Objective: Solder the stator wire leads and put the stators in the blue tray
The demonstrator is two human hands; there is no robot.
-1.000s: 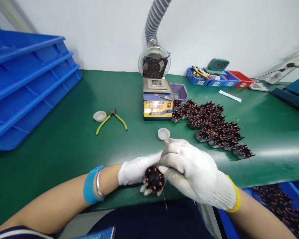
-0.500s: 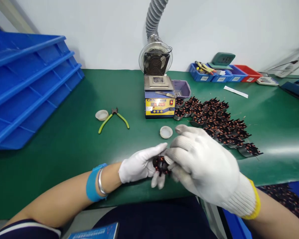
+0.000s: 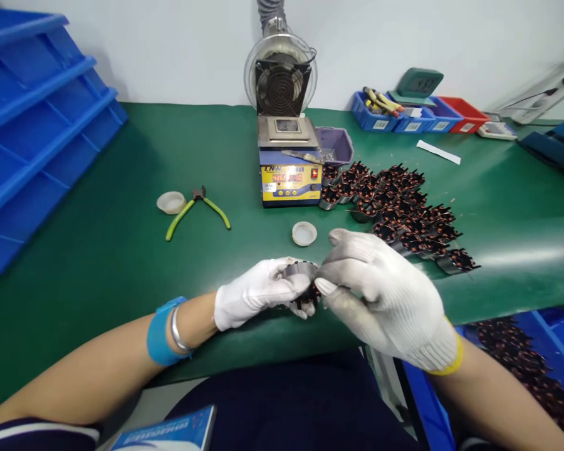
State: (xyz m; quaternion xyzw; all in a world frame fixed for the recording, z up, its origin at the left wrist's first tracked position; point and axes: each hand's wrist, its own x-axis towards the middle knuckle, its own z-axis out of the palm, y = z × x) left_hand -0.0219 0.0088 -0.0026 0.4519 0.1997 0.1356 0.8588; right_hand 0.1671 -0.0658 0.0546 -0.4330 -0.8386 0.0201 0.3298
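Head view: above the tabletop's (image 3: 98,263) front edge, the left hand (image 3: 251,291) clasps a wound ring (image 3: 299,269) between thumb and fingers, grey side facing up, seemingly to steady it and leave its right rim free. There the right hand (image 3: 380,291) holds thumb and forefinger together in a pinch, perhaps on a wire end; what lies between them cannot be told. More rings (image 3: 399,207) stand bunched farther from that edge, to the right, probably for easy reach. Green-handled cutters (image 3: 198,195) lie left, just beside a white dish (image 3: 171,202).
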